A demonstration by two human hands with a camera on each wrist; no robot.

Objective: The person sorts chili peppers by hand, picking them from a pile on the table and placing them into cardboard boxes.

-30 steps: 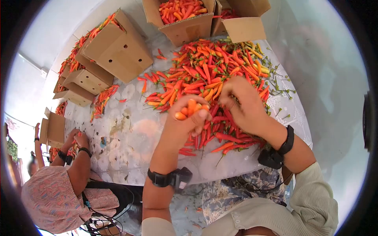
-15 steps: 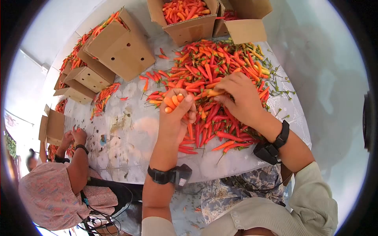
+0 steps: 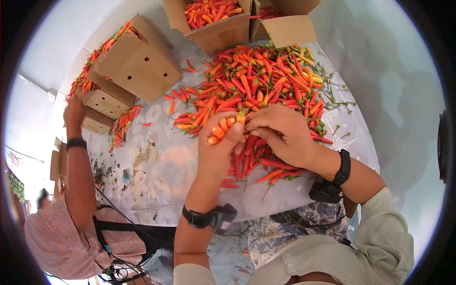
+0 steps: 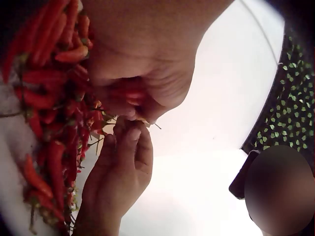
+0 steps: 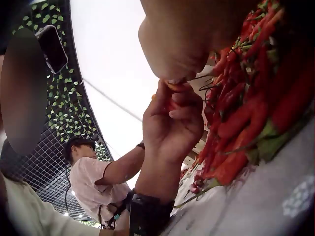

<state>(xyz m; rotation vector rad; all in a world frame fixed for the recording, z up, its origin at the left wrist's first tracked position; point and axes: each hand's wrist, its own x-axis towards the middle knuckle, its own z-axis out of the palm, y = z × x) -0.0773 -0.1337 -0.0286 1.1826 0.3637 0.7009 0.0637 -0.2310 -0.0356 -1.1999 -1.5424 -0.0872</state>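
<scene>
My left hand grips several orange chili peppers, their smooth, rounded ends poking out above the curled fingers. One yellow-orange chili with a green cap stands up between thumb and forefinger. From the other side my right hand meets it, its thumb and fingertips pinching at that chili. In the left wrist view a thin stem sticks out where the fingertips of the two hands come together. Red chilies show inside the left palm there. Both hands are held over the near part of a big chili pile.
Open cardboard boxes of chilies stand at the back and along the left. Loose green stems are scattered right of the pile. At the left another person reaches toward the boxes. Dark debris lies on the table.
My left hand has shifted right from half a second ago, and my right hand has come back from the pile to meet it, now with a capped chili between them. The other person's arm has reached forward.
</scene>
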